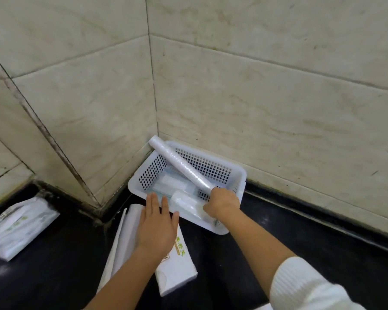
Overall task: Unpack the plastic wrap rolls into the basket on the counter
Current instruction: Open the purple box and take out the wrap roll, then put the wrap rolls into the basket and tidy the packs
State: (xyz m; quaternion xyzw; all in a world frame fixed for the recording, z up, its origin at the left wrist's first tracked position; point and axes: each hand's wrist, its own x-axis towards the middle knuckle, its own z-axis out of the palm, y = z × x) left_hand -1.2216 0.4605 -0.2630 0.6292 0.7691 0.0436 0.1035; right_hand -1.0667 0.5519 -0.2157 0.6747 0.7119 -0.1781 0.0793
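A white sleeve (pixel 305 287) covers the right forearm at the near edge. Just left of it, on the black counter (pixel 54 276), an open white box (pixel 177 265) with green print lies under the left hand (pixel 157 229). That hand is flat, fingers spread, gripping nothing, its fingertips reaching the near rim of the basket (pixel 238 173). Well to its left a second white pack (pixel 18 229) lies on the counter.

The right hand (pixel 224 204) is clenched around the lower end of a roll (pixel 179 162). From the fist the roll slants up and away to the left, over the basket, its far end past the back corner rim near the tiled wall (pixel 278 97). Just left of the fist, inside the basket, lie other white wrapped items (pixel 184 202); their exact kind is unclear. The basket sits in the wall corner beyond both hands.
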